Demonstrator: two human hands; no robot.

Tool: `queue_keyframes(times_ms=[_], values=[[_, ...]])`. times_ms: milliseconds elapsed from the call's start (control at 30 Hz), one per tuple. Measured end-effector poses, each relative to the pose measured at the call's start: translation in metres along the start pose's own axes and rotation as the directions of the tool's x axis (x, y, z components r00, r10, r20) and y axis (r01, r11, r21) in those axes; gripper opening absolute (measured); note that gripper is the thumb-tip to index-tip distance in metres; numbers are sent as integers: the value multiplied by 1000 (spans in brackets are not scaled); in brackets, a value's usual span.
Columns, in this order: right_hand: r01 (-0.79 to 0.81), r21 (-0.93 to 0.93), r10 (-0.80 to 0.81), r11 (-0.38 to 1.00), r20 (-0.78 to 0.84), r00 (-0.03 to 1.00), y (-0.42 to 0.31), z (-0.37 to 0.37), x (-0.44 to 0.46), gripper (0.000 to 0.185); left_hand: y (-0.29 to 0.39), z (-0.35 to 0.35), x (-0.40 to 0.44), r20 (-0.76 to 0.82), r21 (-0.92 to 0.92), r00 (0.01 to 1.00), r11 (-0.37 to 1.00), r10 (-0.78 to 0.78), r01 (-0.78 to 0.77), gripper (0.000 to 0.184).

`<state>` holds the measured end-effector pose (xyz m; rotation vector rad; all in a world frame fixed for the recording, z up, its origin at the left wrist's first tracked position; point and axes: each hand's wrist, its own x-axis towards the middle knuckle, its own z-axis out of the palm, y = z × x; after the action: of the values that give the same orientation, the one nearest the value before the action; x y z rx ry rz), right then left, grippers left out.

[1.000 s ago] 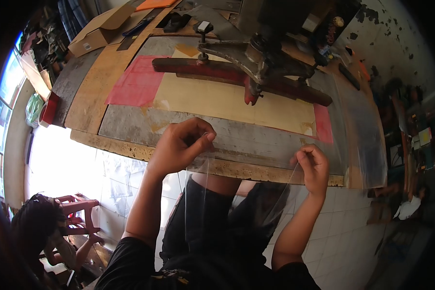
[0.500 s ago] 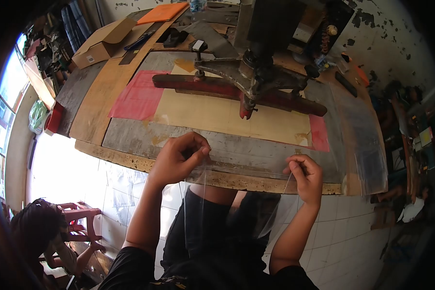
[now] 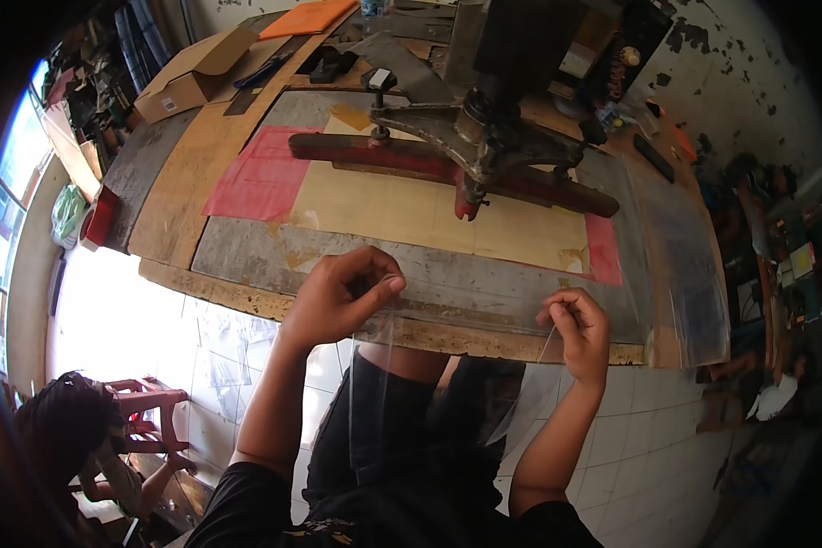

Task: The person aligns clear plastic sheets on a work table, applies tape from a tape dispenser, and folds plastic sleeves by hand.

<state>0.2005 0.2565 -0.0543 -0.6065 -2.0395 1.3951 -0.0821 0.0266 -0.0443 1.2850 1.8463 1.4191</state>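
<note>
A clear plastic sheet [image 3: 372, 411] hangs between my hands, in front of the table's near edge and over my lap. My left hand [image 3: 345, 297] pinches its upper left part between thumb and fingers. At its upper right, my right hand [image 3: 577, 331] is closed on the same sheet. Beyond my hands lies a grey metal plate [image 3: 247, 251] with a cream sheet [image 3: 402, 205] and pink pieces [image 3: 260, 178] at both ends. A dark red press bar [image 3: 384, 157] spans above the cream sheet.
The press head [image 3: 489, 123] stands over the table's middle. A cardboard box [image 3: 192, 78] and an orange folder [image 3: 308, 18] are at the back left. Stacked clear sheets [image 3: 699, 315] lie at the right edge. A person [image 3: 73, 420] sits low at the left, beside a red stool [image 3: 155, 406].
The view has tilted, shifting the table and press slightly. Both hands keep their grip on the plastic sheet, with little movement relative to the table.
</note>
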Motion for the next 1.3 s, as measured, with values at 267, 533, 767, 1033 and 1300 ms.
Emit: queue_keyframes(times_ms=[267,533,767,1033,1300], values=[[101,-96,-105,990,-42,994,-19,8,7,16,3,0,0,-32,43,999,999,18,-17,24],[453,-504,-354,736,284,891,-93,85,29,24,6,-1,-3,-4,-47,998,997,65,-65,23],[76,-351,88,933,431,898,-103,113,65,23,3,-7,-2,35,-42,997,997,63,-61,21],[-21,-444,277,896,521,807,-96,48,77,22,5,-4,-1,6,-85,1000,996,12,-12,24],[-41,-403,271,914,533,801,-60,-46,60,16,5,-1,1,6,-60,1000,998,-30,31,24]])
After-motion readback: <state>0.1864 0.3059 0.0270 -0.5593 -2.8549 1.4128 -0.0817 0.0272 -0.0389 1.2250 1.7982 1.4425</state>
